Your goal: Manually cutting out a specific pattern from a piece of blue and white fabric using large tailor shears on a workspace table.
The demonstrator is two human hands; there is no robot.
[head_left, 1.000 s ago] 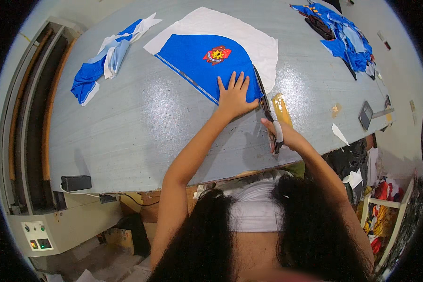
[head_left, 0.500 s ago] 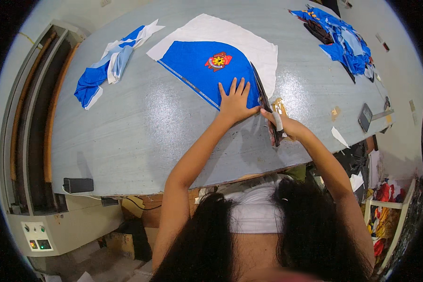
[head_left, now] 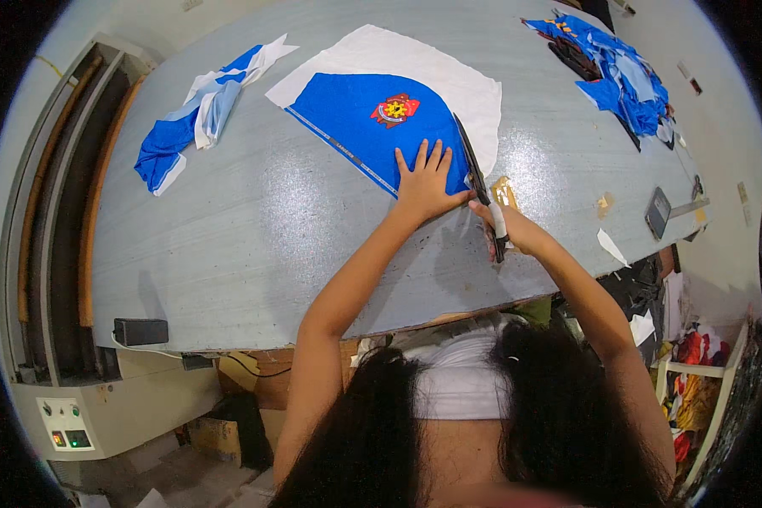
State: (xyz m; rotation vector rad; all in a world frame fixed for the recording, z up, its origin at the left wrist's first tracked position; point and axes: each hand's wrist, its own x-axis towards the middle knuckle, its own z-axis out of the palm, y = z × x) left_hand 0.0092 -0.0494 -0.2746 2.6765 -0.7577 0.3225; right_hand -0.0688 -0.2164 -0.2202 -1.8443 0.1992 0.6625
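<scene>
A blue and white piece of fabric [head_left: 339, 110] lies flat on the grey table [head_left: 254, 229], with a red and yellow emblem [head_left: 395, 110] printed on its blue part. My left hand [head_left: 426, 184] is spread flat on the lower right of the blue area, fingers apart, pressing the cloth down. In my right hand [head_left: 510, 227] is a pair of large black scissors [head_left: 477, 165] with white wrapping on the handle. The blades point away from me along the curved border between blue and white. Whether the lower blade lies under the cloth is hard to see.
Blue and white cloth pieces [head_left: 186, 123] lie at the far left, and a bigger blue heap [head_left: 622, 76] at the far right. A phone-like device [head_left: 658, 212] and a white scrap [head_left: 612, 247] rest near the right edge. A black box [head_left: 140, 332] sits front left, beside a long machine [head_left: 59, 220].
Almost nothing differs. My right hand and the scissors have shifted very slightly; my left hand stays spread on the cloth.
</scene>
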